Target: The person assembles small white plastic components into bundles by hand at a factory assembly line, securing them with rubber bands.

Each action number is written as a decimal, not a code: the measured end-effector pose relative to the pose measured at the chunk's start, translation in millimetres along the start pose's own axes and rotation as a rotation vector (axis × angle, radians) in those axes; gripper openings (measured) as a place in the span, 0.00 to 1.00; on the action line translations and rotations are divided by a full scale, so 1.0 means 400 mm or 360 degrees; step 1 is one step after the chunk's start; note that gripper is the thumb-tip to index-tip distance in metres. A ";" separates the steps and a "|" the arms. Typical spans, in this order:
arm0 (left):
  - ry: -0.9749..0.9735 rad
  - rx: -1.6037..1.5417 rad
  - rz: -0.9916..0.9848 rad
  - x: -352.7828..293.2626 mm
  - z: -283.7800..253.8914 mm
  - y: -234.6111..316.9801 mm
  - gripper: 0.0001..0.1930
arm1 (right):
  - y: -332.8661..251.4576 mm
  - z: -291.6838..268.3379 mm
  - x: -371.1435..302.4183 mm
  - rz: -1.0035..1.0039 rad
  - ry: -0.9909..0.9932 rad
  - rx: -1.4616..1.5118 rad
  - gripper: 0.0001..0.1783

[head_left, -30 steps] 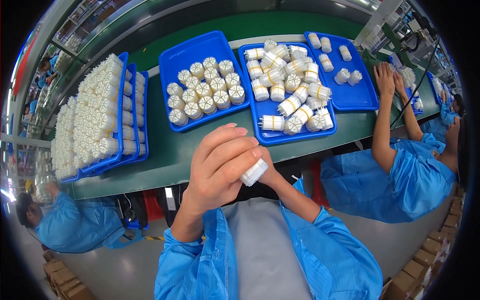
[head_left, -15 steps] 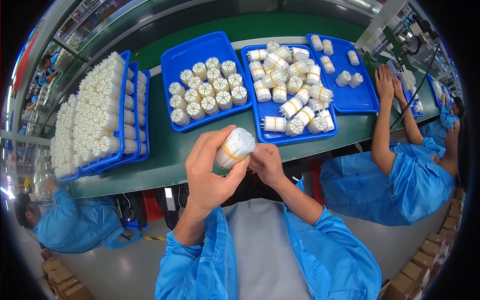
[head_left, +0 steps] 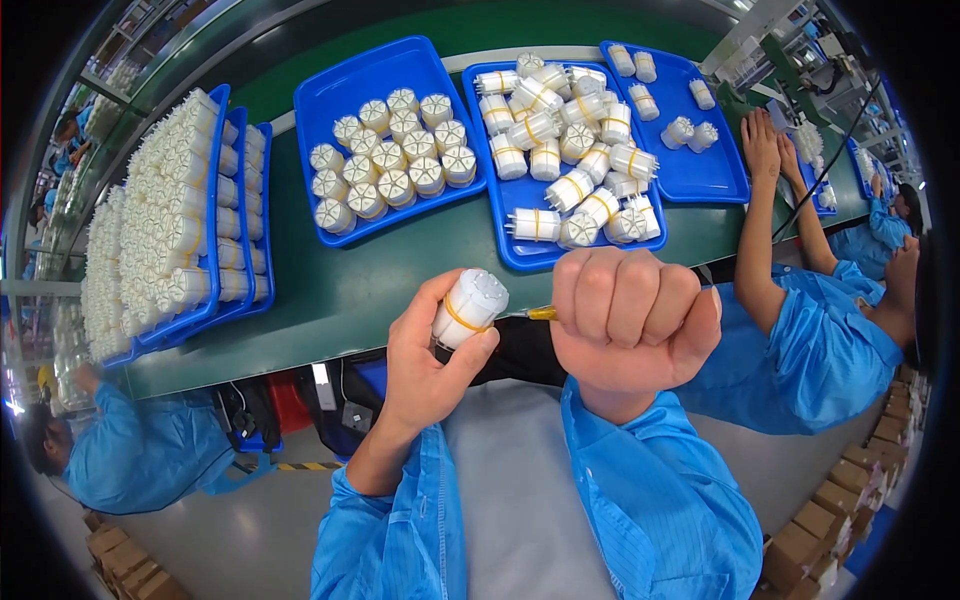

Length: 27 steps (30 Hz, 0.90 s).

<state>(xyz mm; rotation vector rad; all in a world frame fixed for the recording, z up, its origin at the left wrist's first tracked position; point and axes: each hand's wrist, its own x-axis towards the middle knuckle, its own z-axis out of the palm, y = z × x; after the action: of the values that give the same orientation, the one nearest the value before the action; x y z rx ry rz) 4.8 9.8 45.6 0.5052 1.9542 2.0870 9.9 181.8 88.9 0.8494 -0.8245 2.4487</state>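
Between the thumb and fingers of my left hand (head_left: 425,365) is a white plastic cylinder (head_left: 470,308), tilted, its grooved end up and an orange rubber band around its middle. To its right, my right hand (head_left: 632,318) is closed in a fist with the back of the fingers showing. Out of that fist, toward the cylinder, pokes a slim yellow-handled tool (head_left: 541,313) with a thin dark tip; the fist hides the rest of it. The tip is close to the cylinder; whether they touch I cannot tell.
On the green table (head_left: 300,310) lie a blue tray (head_left: 350,85) of upright cylinders, a blue tray (head_left: 525,258) of jumbled banded ones and another blue tray (head_left: 690,180) with several. Stacked full trays (head_left: 212,200) stand left. A co-worker's hands (head_left: 765,150) rest at right.
My right hand has come up and right, away from the cylinder, and now shows the yellow-handled tool. My left hand still holds the cylinder. The view has shifted slightly.
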 end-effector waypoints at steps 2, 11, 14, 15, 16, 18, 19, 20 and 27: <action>-0.0028 0.0065 0.0030 0.001 0.004 0.000 0.25 | 0.008 0.001 0.002 -0.0064 -0.0032 -0.0097 0.27; -0.0030 0.0406 0.0213 0.005 0.010 0.007 0.26 | 0.027 0.001 -0.002 -0.0081 -0.0020 -0.0092 0.27; -0.0053 0.0452 0.0284 0.009 0.009 0.009 0.26 | 0.025 -0.003 0.000 -0.0043 -0.0034 -0.0144 0.26; -0.0057 0.0499 0.0319 0.010 0.009 0.008 0.26 | 0.028 -0.002 -0.001 -0.0042 -0.0034 -0.0143 0.26; -0.0061 0.0546 0.0356 0.012 0.008 0.008 0.26 | 0.033 -0.002 -0.003 -0.0010 -0.0003 -0.0123 0.25; -0.0056 0.0575 0.0319 0.018 0.008 0.005 0.26 | 0.044 -0.013 -0.007 0.0021 0.0022 -0.0095 0.25; -0.0051 0.0604 0.0281 0.020 0.008 0.002 0.26 | 0.053 -0.030 -0.011 0.0100 0.0055 -0.0066 0.25; -0.0044 0.0613 0.0286 0.022 0.009 0.000 0.26 | 0.060 -0.045 -0.016 0.0179 0.0086 -0.0036 0.24; 0.0227 0.0483 0.0209 0.100 -0.071 -0.019 0.26 | 0.019 -0.065 -0.013 0.0049 0.0390 0.0099 0.25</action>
<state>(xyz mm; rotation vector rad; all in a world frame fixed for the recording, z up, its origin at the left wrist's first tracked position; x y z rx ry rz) -43.5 0.4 40.2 0.5695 2.3999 1.9561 -1.5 192.2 65.9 0.5457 -0.6793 2.5515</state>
